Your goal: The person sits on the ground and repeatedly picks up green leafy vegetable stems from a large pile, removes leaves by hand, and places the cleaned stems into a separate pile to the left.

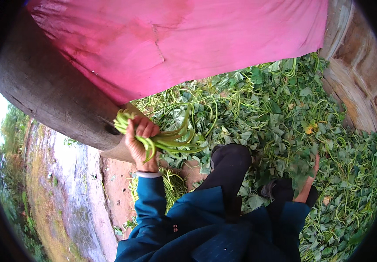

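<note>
My left hand (142,134) is closed around a bunch of long green leaf stalks (175,139). Their cut or broken ends bunch up beyond my thumb, and the loose ends trail to the right. At the lower right, my right hand (316,163) is largely covered by a cluster of green lobed leaves (301,170), which it appears to grip; its fingers are mostly hidden. Beneath and around both legs spreads a thick heap of green leaves and stalks (273,121), which look like sweet potato vines.
A pink cloth (191,42) hangs at the top. A thick wooden post (60,85) slants along the left, with weathered wood (355,82) at the right. More stalks (172,190) lie on bare reddish ground (118,186) near my left sleeve. Outside is a pale paved strip (77,173).
</note>
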The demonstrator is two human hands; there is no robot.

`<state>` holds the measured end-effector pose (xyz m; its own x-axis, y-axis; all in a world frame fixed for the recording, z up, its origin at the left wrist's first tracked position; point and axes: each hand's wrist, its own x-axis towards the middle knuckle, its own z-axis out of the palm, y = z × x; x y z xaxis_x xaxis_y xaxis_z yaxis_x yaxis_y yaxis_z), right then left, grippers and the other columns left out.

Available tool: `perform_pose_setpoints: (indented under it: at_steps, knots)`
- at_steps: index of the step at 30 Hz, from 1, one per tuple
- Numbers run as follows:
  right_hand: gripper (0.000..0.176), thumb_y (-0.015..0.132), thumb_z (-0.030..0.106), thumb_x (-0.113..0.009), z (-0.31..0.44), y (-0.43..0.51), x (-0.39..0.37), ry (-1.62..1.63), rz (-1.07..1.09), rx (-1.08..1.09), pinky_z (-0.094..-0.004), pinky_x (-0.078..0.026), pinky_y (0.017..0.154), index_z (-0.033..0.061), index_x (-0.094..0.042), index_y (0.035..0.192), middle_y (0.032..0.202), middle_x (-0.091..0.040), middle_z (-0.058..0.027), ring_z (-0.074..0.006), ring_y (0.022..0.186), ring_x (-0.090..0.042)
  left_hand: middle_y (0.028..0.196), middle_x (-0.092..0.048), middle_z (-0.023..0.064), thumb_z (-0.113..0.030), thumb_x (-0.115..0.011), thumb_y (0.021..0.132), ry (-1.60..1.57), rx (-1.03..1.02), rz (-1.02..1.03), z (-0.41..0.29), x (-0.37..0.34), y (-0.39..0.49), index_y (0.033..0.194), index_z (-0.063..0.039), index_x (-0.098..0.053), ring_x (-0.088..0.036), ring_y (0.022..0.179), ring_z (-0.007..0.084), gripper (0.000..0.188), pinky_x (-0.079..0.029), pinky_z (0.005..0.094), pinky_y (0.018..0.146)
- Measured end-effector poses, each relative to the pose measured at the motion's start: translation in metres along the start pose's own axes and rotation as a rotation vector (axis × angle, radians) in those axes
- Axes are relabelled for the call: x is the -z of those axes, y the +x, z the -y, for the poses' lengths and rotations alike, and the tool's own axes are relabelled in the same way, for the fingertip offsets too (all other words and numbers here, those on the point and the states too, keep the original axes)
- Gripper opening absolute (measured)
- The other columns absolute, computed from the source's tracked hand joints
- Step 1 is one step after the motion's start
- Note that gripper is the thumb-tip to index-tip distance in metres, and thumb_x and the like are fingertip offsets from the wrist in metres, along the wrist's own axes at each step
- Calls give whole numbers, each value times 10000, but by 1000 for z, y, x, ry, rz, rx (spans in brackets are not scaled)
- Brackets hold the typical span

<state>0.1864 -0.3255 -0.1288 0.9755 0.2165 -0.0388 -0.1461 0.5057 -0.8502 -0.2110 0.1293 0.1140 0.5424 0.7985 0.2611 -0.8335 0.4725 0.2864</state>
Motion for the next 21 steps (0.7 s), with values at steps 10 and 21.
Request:
perform_pose_setpoints:
  at_steps: [10,21]
  knots:
    - [288,846,302,-613,103,-75,-145,26,-279,-2,-325,-458,719,57,-588,995,947,-591,-49,-155,863,-559,503,-361,-21,-317,-559,866,712,-31,-502,-49,52,-77,703,-119,-454,-329,409,92,277,-285,234,406]
    - [214,881,214,-538,90,-110,-331,-433,-70,856,-293,-397,796,2,-527,907,900,-517,-62,-159,828,-486,523,-343,-55,-281,-462,930,-124,-37,-297,-51,81,-86,777,-84,-478,-316,445,79,250,-270,239,463]
